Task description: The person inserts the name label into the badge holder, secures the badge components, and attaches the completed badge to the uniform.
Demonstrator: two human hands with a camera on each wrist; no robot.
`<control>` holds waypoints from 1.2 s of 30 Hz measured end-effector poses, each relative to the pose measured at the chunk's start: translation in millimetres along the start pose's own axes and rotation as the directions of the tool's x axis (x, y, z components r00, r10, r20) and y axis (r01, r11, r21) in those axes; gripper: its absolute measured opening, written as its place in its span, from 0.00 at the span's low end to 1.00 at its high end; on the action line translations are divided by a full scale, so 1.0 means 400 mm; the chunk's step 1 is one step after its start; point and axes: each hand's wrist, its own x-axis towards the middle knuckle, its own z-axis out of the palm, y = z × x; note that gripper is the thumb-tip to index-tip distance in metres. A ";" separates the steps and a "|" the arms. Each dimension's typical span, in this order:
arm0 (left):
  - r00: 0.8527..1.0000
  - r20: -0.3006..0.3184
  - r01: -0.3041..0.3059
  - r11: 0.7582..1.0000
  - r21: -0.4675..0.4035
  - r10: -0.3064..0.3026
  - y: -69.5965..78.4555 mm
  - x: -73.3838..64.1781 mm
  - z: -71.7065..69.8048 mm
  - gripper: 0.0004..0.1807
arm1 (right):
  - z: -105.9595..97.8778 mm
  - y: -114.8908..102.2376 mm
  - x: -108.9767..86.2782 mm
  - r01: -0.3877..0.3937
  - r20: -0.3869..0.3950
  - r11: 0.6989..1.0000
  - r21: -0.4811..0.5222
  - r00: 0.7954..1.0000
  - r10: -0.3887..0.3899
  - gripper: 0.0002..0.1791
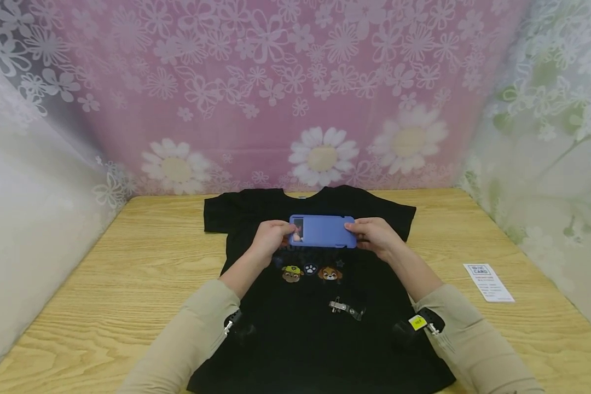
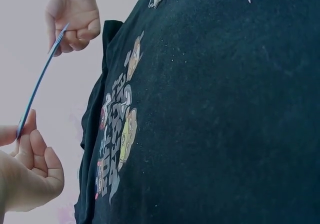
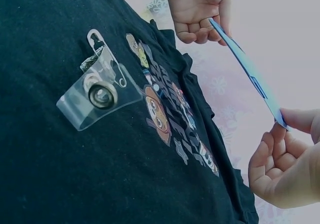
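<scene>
A thin blue card holder [image 1: 325, 231] with a small picture at its left end is held level above the black T-shirt [image 1: 295, 339]. My left hand [image 1: 270, 239] pinches its left end between thumb and fingers. At the opposite end, my right hand [image 1: 378, 236] pinches it the same way. Edge-on, the holder [image 2: 37, 82] looks flat and slim in the left wrist view. Lower on the shirt lies a clear strap clip [image 3: 75, 109] with a snap button and a safety pin [image 3: 107, 57], touched by neither hand.
The T-shirt lies spread on a wooden table [image 1: 103, 306], its collar at the far edge. A white printed card [image 1: 489, 283] rests on the table to the right. Flowered curtains [image 1: 256, 82] hang behind and at both sides.
</scene>
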 end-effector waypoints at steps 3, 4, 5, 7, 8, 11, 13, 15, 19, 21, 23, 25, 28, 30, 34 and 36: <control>1.000 -0.010 0.000 1.000 0.001 0.000 0.002 -0.003 0.002 0.12 | -0.001 -0.003 -0.002 -0.003 -0.001 1.000 0.022 1.000 0.003 0.13; 1.000 -0.013 0.000 1.000 0.001 0.000 0.001 -0.003 0.003 0.13 | -0.002 -0.003 -0.001 -0.006 0.000 1.000 0.028 1.000 0.006 0.13; 1.000 -0.015 -0.004 1.000 0.003 0.004 0.001 -0.004 0.003 0.13 | -0.003 -0.002 -0.001 -0.007 0.002 0.999 0.034 1.000 0.007 0.12; 1.000 -0.015 -0.012 1.000 0.007 0.012 0.000 -0.006 0.004 0.13 | -0.004 -0.001 -0.002 -0.008 0.009 0.999 0.042 1.000 0.008 0.11; 1.000 -0.014 -0.016 1.000 0.008 0.016 0.000 -0.007 0.005 0.13 | -0.005 0.000 -0.003 -0.009 0.012 0.999 0.040 1.000 0.008 0.10; 0.999 -0.014 -0.034 0.999 0.009 0.034 -0.001 -0.007 0.007 0.14 | -0.008 0.002 -0.003 -0.008 0.015 0.999 0.039 1.000 0.008 0.10; 0.999 -0.013 -0.041 0.999 0.015 0.041 -0.003 -0.007 0.008 0.14 | -0.010 0.002 -0.003 -0.009 0.015 0.999 0.041 1.000 0.008 0.09; 0.999 -0.015 -0.040 0.999 0.019 0.040 -0.004 -0.007 0.008 0.14 | -0.011 0.002 -0.004 -0.011 0.015 0.999 0.047 1.000 0.011 0.09; 0.999 -0.017 -0.035 0.999 0.032 0.036 -0.002 -0.007 0.009 0.13 | -0.012 0.003 -0.005 -0.010 0.024 0.998 0.061 1.000 0.009 0.10; 0.999 -0.021 -0.034 0.999 0.031 0.035 -0.001 -0.007 0.009 0.13 | -0.014 0.004 -0.007 -0.008 0.025 0.998 0.063 1.000 0.007 0.11; 0.999 -0.021 -0.037 0.999 0.027 0.037 0.000 -0.007 0.009 0.13 | -0.017 0.004 -0.008 -0.007 0.021 0.998 0.064 1.000 0.006 0.11; 0.999 -0.020 -0.035 0.999 0.023 0.036 0.000 -0.005 0.009 0.13 | -0.021 0.005 -0.008 -0.009 0.018 0.998 0.066 1.000 0.007 0.10; 0.999 -0.020 -0.033 0.999 0.022 0.033 0.000 -0.004 0.010 0.13 | -0.025 0.005 -0.008 -0.010 0.017 0.998 0.065 1.000 0.009 0.08; 0.999 -0.026 -0.029 0.999 0.022 0.030 -0.001 -0.003 0.011 0.13 | -0.027 0.006 -0.008 -0.011 0.017 0.998 0.065 1.000 0.010 0.08; 0.999 -0.041 -0.028 0.999 0.028 0.029 -0.002 -0.004 0.012 0.12 | -0.028 0.005 -0.011 -0.013 0.016 0.998 0.054 1.000 0.012 0.12; 0.999 -0.041 -0.030 0.999 0.030 0.031 -0.004 -0.005 0.013 0.13 | -0.030 0.006 -0.013 -0.015 0.015 0.999 0.050 1.000 0.014 0.16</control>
